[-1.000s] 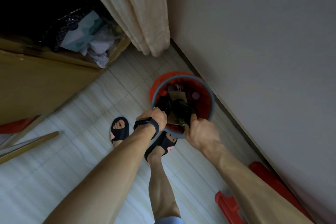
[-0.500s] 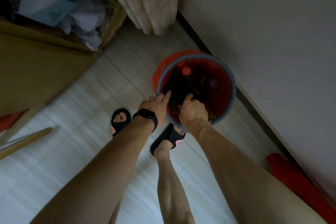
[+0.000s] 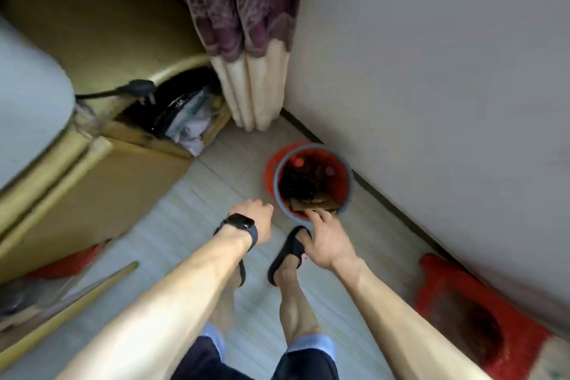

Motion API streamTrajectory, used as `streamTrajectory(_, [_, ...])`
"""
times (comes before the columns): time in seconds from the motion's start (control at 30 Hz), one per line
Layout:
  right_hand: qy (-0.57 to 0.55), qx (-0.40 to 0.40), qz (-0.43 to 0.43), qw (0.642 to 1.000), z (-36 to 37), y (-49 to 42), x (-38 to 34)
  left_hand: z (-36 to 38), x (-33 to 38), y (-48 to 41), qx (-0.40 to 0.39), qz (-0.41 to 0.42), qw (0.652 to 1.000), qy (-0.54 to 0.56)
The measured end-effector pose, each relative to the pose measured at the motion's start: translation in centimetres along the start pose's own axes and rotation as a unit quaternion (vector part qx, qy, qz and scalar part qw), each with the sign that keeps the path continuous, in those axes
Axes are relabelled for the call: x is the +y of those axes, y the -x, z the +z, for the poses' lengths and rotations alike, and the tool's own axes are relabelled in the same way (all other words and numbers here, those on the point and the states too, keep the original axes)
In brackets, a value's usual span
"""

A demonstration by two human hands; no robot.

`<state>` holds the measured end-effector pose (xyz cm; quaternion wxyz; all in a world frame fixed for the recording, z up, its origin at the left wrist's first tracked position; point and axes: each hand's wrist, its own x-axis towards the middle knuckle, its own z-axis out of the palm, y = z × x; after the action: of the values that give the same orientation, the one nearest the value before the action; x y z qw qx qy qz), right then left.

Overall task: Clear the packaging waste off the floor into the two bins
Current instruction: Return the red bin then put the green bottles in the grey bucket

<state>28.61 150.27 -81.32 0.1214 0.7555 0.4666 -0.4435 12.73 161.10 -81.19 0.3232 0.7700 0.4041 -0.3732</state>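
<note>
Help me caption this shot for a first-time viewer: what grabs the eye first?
The red bin with a grey rim, standing on the floor by the wall with cardboard inside, draws the eye first. The right hand reaches to its near rim, the left hand, a black watch on its wrist, beside it. A red stool sits at the lower right.

I have the round bin (image 3: 350,185) ahead at twelve o'clock, against the wall (image 3: 431,71), with cardboard scraps (image 3: 311,203) inside it. The curtain (image 3: 253,86) hangs behind it. The cardboard box (image 3: 101,194) stands at ten o'clock and a stool (image 3: 493,302) at four, beside the wall. My right grip (image 3: 324,241) is at the bin's near rim, and my left grip (image 3: 254,216) is just left of the bin.
</note>
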Motion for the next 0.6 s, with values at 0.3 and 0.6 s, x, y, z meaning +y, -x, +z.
streamTrajectory(0.3, [-0.050, 0.213, -0.090, 0.972, -6.1, 23.6, -11.2, -6.7, -2.1, 23.3, 0.154, 0.068, 0.984, 0.055])
streamTrajectory(0.6, [-0.030, 0.299, -0.221, 0.928, -4.0, 32.9, -21.8, -1.0, -10.9, 38.0, 0.276, -0.021, 0.954, 0.115])
